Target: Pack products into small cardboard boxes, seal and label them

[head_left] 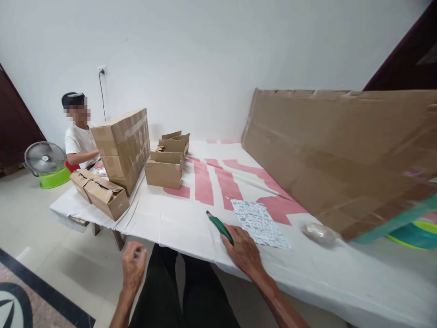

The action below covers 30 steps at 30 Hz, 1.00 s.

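My right hand [243,249] is closed around a green utility knife [218,227], its dark tip pointing up and left over the white-covered table [177,214]. Just beyond that hand lies a flat sheet with a blue-grey pattern [261,223]. My left hand [133,266] hangs in the air in front of the table edge, above my left leg. Its fingers are loosely curled and apart from the thumb, with nothing visible in them.
Open cardboard boxes [164,175] stand mid-table; taped cartons [128,141] and low boxes [102,193] are left. A large cardboard piece [334,150] leans at right, near a clear plastic-looking bundle [319,233]. Another person [80,136] sits beyond the cartons, near a fan [45,157].
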Available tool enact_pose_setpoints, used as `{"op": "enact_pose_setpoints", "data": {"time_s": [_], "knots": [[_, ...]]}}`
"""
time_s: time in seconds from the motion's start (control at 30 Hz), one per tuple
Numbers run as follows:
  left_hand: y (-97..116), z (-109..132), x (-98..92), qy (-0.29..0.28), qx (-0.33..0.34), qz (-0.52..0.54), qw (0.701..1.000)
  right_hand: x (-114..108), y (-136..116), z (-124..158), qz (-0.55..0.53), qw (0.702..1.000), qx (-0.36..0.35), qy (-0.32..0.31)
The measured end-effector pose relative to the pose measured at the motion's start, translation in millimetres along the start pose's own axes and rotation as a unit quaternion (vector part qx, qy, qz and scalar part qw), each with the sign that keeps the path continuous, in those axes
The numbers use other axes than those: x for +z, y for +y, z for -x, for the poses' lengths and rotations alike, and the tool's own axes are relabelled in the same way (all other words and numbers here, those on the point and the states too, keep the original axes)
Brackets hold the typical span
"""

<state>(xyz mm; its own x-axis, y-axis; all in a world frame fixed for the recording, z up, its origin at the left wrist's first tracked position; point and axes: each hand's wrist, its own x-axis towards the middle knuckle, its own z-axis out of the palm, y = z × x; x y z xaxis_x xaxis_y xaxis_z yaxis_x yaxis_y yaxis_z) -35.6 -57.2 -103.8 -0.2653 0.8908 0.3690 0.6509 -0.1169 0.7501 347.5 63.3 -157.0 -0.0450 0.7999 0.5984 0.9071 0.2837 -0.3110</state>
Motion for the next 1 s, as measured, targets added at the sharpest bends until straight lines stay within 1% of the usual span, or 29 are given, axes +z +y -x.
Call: {"op": "enact_pose_setpoints", "data": {"time_s": [0.1, 0.17, 0.23, 0.27, 0.33, 0.43, 0.53, 0.6, 0.67, 0.77, 0.9, 1.0], "knots": [[-3.2, -49.6, -43.3, 0.096, 0.000, -0.023, 0.995, -1.0, -2.0, -1.2, 0.000, 1.000, 0.005, 0.001], [-5.1, -84.5, -67.5, 0.174, 0.012, -0.070, 0.982, -1.4, -2.8, -2.4, -0.005, 1.000, 0.011, -0.003], [-6.6, -117.3, -84.8, 0.204, 0.006, -0.124, 0.971, -1.1, -3.2, -3.5, -0.009, 1.000, 0.017, -0.009], [-7.4, -131.9, -90.6, 0.209, 0.002, -0.144, 0.967, -0.8, -3.3, -3.9, -0.010, 1.000, 0.019, -0.010], [-9.8, -156.2, -97.4, 0.193, -0.008, -0.165, 0.967, -0.2, -3.7, -4.8, -0.010, 1.000, 0.021, -0.005], [-16.2, -179.1, -99.1, 0.149, -0.031, -0.173, 0.973, -0.9, -5.4, -6.2, -0.006, 1.000, 0.020, 0.005], [-23.5, -188.5, -96.8, 0.138, -0.025, -0.179, 0.974, -3.7, -8.2, -8.5, -0.004, 1.000, 0.017, -0.002], [-25.1, -189.2, -94.8, 0.145, -0.011, -0.185, 0.972, -5.6, -9.7, -9.9, -0.002, 1.000, 0.017, -0.007], [-22.2, -186.5, -92.4, 0.151, -0.007, -0.194, 0.969, -6.9, -10.5, -10.7, 0.001, 1.000, 0.017, -0.008], [-10.4, -177.6, -86.6, 0.155, -0.009, -0.214, 0.964, -6.9, -10.6, -10.7, 0.003, 1.000, 0.017, -0.004], [11.1, -164.8, -74.4, 0.160, -0.007, -0.232, 0.959, -5.2, -9.1, -9.6, 0.006, 1.000, 0.018, -0.004], [25.9, -162.3, -68.3, 0.151, -0.032, -0.241, 0.958, -3.8, -7.2, -8.7, 0.002, 1.000, 0.015, -0.004]]}}
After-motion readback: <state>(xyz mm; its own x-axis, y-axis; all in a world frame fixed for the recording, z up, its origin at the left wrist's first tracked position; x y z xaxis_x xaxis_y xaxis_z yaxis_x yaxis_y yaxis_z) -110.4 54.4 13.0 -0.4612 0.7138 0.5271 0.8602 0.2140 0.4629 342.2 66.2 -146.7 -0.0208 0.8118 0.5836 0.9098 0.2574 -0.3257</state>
